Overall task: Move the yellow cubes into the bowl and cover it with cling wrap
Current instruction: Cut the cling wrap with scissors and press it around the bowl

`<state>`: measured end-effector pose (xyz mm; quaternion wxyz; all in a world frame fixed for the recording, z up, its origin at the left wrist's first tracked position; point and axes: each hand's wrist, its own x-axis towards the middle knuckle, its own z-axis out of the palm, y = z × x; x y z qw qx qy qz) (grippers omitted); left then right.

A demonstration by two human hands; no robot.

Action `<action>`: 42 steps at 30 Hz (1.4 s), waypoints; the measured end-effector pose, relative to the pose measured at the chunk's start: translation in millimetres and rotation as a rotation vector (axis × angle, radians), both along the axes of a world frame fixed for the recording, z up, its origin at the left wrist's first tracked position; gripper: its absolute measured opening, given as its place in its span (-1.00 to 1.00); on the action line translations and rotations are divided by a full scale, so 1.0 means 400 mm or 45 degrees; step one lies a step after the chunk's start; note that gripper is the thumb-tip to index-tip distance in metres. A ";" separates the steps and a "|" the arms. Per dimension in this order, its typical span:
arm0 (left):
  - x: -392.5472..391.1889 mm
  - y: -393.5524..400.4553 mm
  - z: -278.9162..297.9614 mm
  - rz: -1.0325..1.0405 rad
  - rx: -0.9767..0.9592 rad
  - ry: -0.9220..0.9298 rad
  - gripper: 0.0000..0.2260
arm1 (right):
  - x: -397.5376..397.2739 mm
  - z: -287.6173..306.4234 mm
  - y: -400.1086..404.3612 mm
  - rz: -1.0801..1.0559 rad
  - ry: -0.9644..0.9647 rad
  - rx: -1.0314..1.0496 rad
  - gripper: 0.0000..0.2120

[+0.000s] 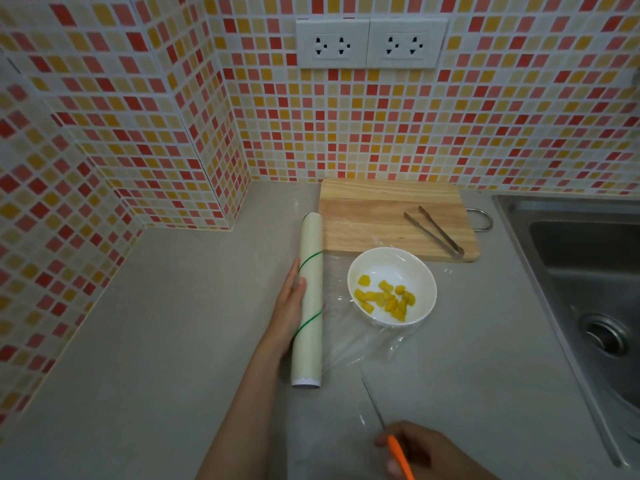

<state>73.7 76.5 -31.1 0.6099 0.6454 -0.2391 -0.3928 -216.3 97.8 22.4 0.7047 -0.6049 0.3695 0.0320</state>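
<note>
Lying beside left hand [289, 306]: cling wrap roll [309, 299].

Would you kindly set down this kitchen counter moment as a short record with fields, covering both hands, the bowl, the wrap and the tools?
left hand: laid flat against the cling wrap roll, steadying it on the counter
right hand: holding orange-handled scissors, blades pointing toward the film
cling wrap sheet: drawn from the roll over the bowl, not yet cut free
white bowl: on the counter before the cutting board
yellow cubes: all in the bowl
tongs: lying on the cutting board
sink: at the right
</note>
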 end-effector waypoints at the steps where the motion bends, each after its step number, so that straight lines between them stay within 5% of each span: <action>1: 0.000 0.004 0.000 0.002 0.017 -0.009 -0.59 | 0.064 0.027 0.022 0.000 0.090 -0.030 -0.48; 6: -0.004 0.010 0.007 0.013 0.013 -0.032 -0.59 | 0.136 0.024 0.020 -0.057 0.031 -0.056 -0.50; 14: 0.000 0.007 -0.001 0.012 0.023 -0.055 -0.59 | 0.192 0.031 0.012 -0.183 -0.020 -0.047 -0.87; 23: -0.003 0.010 -0.008 0.008 0.012 -0.073 -0.59 | 0.215 0.009 -0.004 -0.379 -0.057 -0.025 -0.60; 29: -0.005 0.012 -0.004 0.014 0.021 -0.087 -0.58 | 0.243 0.015 0.002 -0.428 -0.069 0.031 -0.73; 42: -0.002 0.009 -0.010 0.002 0.019 -0.088 -0.59 | 0.288 0.023 -0.011 -0.504 -0.068 -0.028 -0.69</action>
